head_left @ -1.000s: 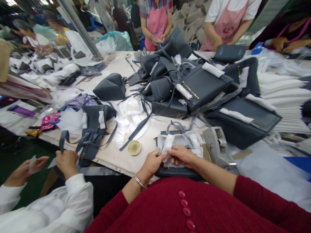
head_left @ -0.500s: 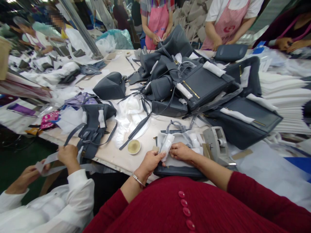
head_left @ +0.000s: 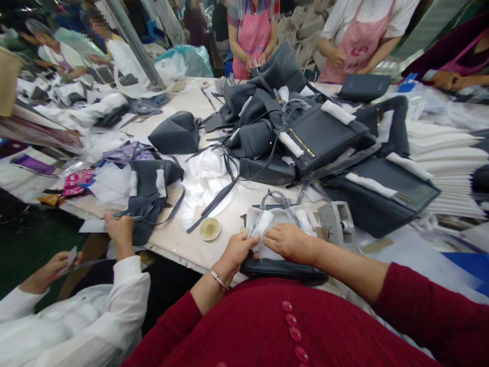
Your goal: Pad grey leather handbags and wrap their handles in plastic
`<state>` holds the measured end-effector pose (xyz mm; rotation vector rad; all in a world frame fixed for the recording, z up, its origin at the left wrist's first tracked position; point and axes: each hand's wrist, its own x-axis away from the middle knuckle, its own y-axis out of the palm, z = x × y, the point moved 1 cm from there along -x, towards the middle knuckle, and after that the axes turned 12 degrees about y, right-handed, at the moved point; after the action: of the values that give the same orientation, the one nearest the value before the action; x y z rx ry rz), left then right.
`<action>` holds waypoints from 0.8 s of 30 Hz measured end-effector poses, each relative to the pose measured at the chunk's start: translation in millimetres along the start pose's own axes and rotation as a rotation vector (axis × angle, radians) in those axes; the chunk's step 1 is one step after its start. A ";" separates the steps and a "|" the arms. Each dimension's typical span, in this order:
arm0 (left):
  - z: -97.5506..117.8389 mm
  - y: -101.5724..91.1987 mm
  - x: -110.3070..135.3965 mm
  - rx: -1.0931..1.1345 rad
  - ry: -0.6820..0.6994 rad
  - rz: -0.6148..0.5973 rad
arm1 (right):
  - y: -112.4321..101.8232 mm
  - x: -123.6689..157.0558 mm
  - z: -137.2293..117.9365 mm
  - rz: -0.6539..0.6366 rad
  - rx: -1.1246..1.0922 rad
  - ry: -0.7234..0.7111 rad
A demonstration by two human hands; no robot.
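A dark grey handbag [head_left: 282, 266] lies at the table's near edge right in front of me, its top covered in white wrapping paper. My left hand [head_left: 237, 251] pinches a strip of white wrapping [head_left: 263, 224] on the bag's handle. My right hand [head_left: 290, 241] rests palm down on the same wrapped part, fingers curled over it. A grey tape dispenser [head_left: 338, 224] stands just right of the bag. A small round dish [head_left: 210, 229] sits on the table to the left of my hands.
A heap of grey handbags [head_left: 305, 137] with wrapped handles fills the table's middle. A stack of white paper [head_left: 446, 163] lies at right. A person in white sleeves [head_left: 118, 232] works on a grey bag at my left. Other people stand along the far side.
My right hand has flattened down over the wrapped handle and both hands sit slightly higher on the bag. The person at left has moved a hand up to the table's edge.
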<state>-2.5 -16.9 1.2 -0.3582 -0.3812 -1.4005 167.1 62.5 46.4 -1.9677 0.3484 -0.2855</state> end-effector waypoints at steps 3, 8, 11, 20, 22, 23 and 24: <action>-2.5 1.0 -0.8 -0.132 0.061 -0.030 | -14.5 -28.7 1.6 -0.039 0.078 -0.160; -8.4 -0.9 1.6 -0.294 0.190 -0.137 | -11.0 -64.7 14.8 -0.168 -0.153 -0.054; -9.6 -4.5 5.3 -0.311 0.188 -0.158 | -1.7 -69.4 18.5 -0.244 -0.271 0.052; -4.9 -0.5 5.5 -0.188 0.149 -0.111 | 8.3 -57.6 14.0 -0.107 -0.261 0.146; -3.7 3.0 5.4 -0.209 0.127 -0.089 | 6.2 -55.0 16.2 -0.136 -0.340 0.169; -3.1 4.3 5.6 -0.232 0.116 -0.075 | 4.0 -54.1 17.9 -0.163 -0.411 0.186; -2.6 5.2 5.8 -0.261 0.105 -0.062 | 1.2 -53.6 19.9 -0.192 -0.486 0.209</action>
<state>3.5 -22.5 1.5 -0.4863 -0.1241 -1.5268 124.2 98.5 35.1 -2.4625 0.3898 -0.5759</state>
